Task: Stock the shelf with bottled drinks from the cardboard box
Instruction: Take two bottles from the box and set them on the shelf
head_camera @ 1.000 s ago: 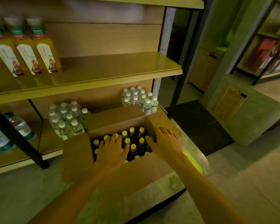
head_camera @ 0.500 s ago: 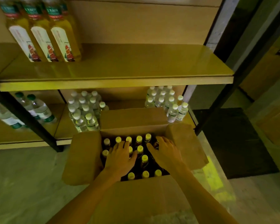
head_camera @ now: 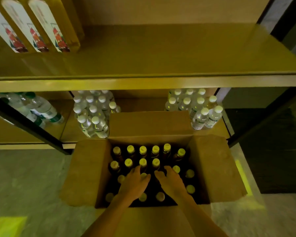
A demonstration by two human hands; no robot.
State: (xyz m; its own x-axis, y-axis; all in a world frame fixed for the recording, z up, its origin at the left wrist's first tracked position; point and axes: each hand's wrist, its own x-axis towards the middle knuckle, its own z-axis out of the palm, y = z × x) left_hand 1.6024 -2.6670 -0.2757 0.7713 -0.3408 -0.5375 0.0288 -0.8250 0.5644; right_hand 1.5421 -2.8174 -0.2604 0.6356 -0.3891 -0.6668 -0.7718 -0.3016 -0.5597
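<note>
Down in the open cardboard box (head_camera: pixel 85 170) on the floor below the shelf (head_camera: pixel 161 65), the left hand (head_camera: pixel 135 183) and right hand (head_camera: pixel 172 181) rest side by side on yellow-capped bottles (head_camera: pixel 143 149), fingers loosely spread and gripping nothing.

dim, yellow-green cast | soft blur | wide-angle bending at edges

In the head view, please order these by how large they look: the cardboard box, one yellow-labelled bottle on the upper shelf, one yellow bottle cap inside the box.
1. cardboard box
2. yellow-labelled bottle, partly cut off by the frame
3. yellow bottle cap
</note>
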